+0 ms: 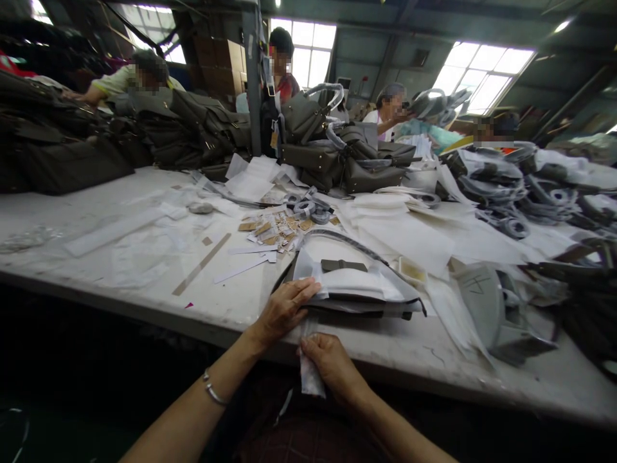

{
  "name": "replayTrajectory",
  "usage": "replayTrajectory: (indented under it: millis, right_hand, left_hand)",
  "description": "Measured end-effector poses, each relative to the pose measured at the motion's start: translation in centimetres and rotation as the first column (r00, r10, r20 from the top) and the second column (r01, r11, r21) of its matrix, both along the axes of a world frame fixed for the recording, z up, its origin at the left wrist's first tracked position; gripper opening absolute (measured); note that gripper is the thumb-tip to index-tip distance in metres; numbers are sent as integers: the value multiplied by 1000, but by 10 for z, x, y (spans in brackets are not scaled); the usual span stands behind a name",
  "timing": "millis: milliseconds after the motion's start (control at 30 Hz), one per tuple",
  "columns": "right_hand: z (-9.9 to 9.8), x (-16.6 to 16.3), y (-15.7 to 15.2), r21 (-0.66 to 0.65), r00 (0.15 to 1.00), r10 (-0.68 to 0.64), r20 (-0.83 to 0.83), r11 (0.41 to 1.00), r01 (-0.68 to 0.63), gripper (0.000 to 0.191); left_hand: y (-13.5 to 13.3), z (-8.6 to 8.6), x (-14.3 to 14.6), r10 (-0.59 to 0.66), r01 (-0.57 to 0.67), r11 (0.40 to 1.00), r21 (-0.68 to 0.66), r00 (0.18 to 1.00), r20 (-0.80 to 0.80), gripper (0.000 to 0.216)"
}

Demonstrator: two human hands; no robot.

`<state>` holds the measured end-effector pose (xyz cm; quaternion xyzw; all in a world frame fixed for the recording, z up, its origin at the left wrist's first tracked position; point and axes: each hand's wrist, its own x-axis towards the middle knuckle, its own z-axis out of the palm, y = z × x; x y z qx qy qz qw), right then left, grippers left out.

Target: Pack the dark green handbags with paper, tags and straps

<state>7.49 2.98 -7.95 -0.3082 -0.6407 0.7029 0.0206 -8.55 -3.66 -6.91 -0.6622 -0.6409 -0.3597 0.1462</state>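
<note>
A dark handbag (347, 296), partly covered with white wrapping sheet and with a wrapped handle arching over it, lies at the table's front edge. My left hand (288, 307) presses on the bag's near left corner, its fingers laid along the white covering. Just below, my right hand (332, 363) pinches a translucent plastic strip (312, 379) between thumb and fingers. The strip runs up toward the bag's edge under my left hand and hangs down past the table edge. How its upper end meets the bag is hidden.
Tags (277, 230) and grey rolls (313, 209) lie behind the bag. White sheets (400, 225) spread to the right, near a grey tape dispenser (486, 308). Dark handbags (318, 157) are piled at the back, with several people beyond. A brown strip (202, 263) lies left.
</note>
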Motion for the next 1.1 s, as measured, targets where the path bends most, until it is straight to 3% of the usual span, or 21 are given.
replayTrajectory:
  millis: [100,167,233,267,333,367,400,467,533,600,700,800,933,1000,1067,1100]
  right_hand:
    - [3,5,-9,29,998,63,25,998,-64,48]
    - [20,11,-8,-60,955,267,128,963,-262,43]
    - [46,19,1,-112,873,450,187,893,-436,37]
    - [62,22,8,-49,868,461,184,886,-460,34]
    - [90,23,28,295,947,313,67,901,-319,30]
    - [101,21,38,509,974,223,-48,844,-168,28]
    - [107,17,49,681,971,174,-167,732,-14,25]
    - [107,6,67,871,928,220,-300,461,172,20]
    - [91,-5,78,945,906,338,-256,286,160,22]
    - [69,-12,84,972,894,408,-185,210,105,23]
    - [45,-11,84,975,887,425,-183,195,108,23]
    - [40,-5,81,971,875,441,-199,207,117,24]
    - [48,-2,82,960,870,439,-225,254,120,20]
    - [56,-7,86,960,886,431,-170,274,51,19]
    - [69,-17,93,964,904,425,-47,255,-70,20]
    - [76,-23,97,965,902,429,37,219,-144,23]
  left_hand:
    - [-1,0,1,-10,10,1000,-24,1000,-15,59]
    - [-2,-1,1,-20,19,999,-36,1000,-24,56]
    - [-2,-2,2,-27,25,999,-41,999,-33,53]
    - [-3,-3,3,-27,25,999,-41,999,-37,52]
    - [-4,-5,4,-28,26,999,-32,998,-51,49]
    - [-4,-6,5,-30,29,999,-27,998,-59,48]
    - [-5,-7,6,-34,33,999,-22,997,-65,47]
    - [-6,-7,7,-38,37,999,-18,996,-78,45]
    - [-8,-7,9,-33,33,999,2,995,-95,42]
    - [-9,-5,10,-25,28,999,25,992,-122,38]
    - [-11,-3,12,-18,19,1000,4,988,-152,34]
    - [-13,-2,13,2,-5,1000,-15,986,-167,32]
    - [-14,-2,13,22,-22,1000,2,980,-199,29]
    - [-14,-2,13,20,-20,1000,-1,978,-209,28]
    - [-13,-2,13,13,-14,1000,-8,979,-206,27]
    - [-13,-1,13,8,-11,1000,-14,980,-201,26]
